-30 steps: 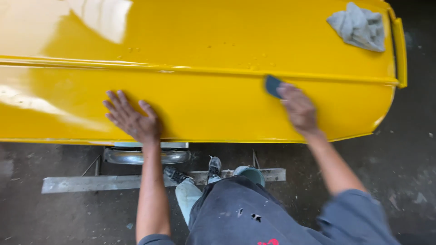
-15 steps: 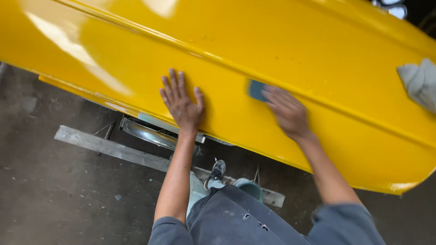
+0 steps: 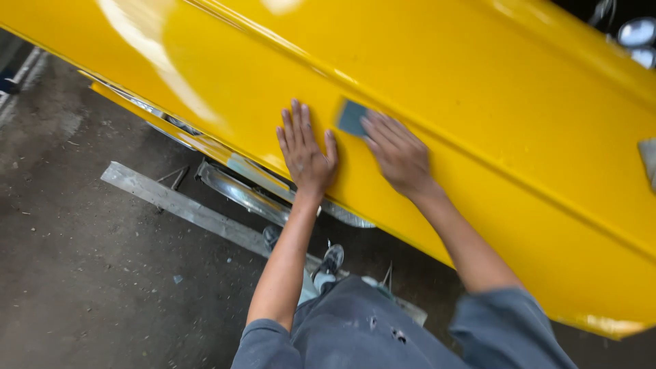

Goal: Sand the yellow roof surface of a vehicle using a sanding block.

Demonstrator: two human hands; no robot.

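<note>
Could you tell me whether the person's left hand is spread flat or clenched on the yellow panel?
Spread flat: the left hand lies palm-down on the glossy yellow metal panel, fingers extended and slightly apart.

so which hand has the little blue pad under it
The right hand: its fingertips press a small blue-grey pad against the yellow panel. The left hand lies flat and spread on the bare paint, holding nothing.

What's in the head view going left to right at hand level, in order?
Metal bar on the floor → left hand flat on the yellow body panel → dark blue sanding pad → right hand pressing the pad → grey cloth at the right edge.
</note>
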